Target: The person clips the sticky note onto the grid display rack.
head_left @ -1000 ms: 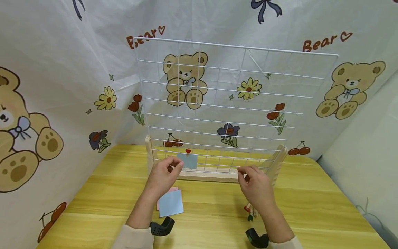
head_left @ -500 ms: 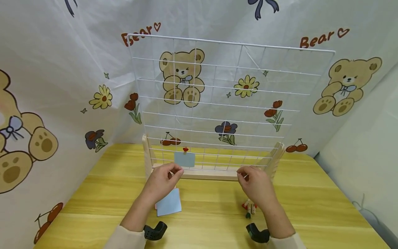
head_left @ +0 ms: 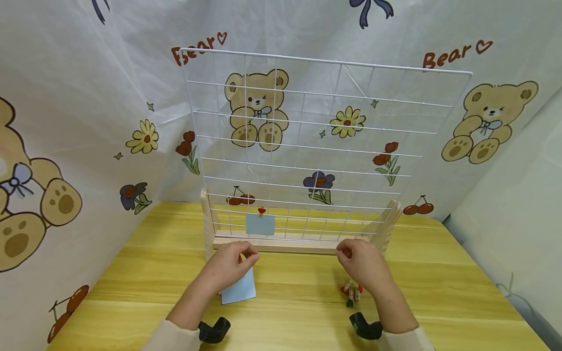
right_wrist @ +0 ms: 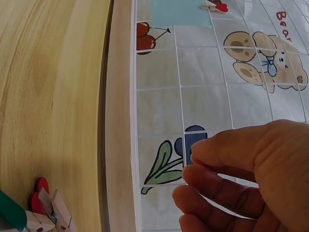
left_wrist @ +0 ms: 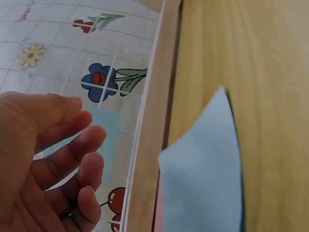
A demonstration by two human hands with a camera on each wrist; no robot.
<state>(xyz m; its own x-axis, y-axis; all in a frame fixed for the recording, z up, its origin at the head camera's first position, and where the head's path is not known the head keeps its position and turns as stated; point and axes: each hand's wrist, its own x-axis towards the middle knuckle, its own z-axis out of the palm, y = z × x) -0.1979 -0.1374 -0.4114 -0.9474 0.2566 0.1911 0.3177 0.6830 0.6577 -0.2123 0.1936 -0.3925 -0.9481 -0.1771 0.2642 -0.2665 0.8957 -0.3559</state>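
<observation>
Left hand (head_left: pixel 230 265): a little lower in the head view than half a second ago, left of centre in the lower half; fingers loosely bent, thumb and forefinger narrowly spaced, nothing held.
Right hand (head_left: pixel 360 261): also slightly lower, right of centre; fingers bent the same loose way, with a narrow pinch around bare air.
Loose note (head_left: pixel 239 290): smooth light-blue paper, lower left of centre, over a pink sheet (left_wrist: pixel 159 208); its upper edge looks curved in the left wrist view.
Pegs (head_left: pixel 352 292): small wooden ones in a cluster, with red hearts and dark green, lower right of centre.
Hung note (head_left: pixel 260 226): blue rectangle under a red heart clip (head_left: pixel 262 211), low on the rack, left of centre.
Rack (head_left: pixel 325 61): thin white wire grid in a pale wooden base (head_left: pixel 298 247), leaning across the middle.
Table (head_left: pixel 298 304): yellowish wood grain.
Backdrop (head_left: pixel 110 73): creased white cloth printed with bears and flowers.
In the way: left hand covers part of the loose note in the head view.
</observation>
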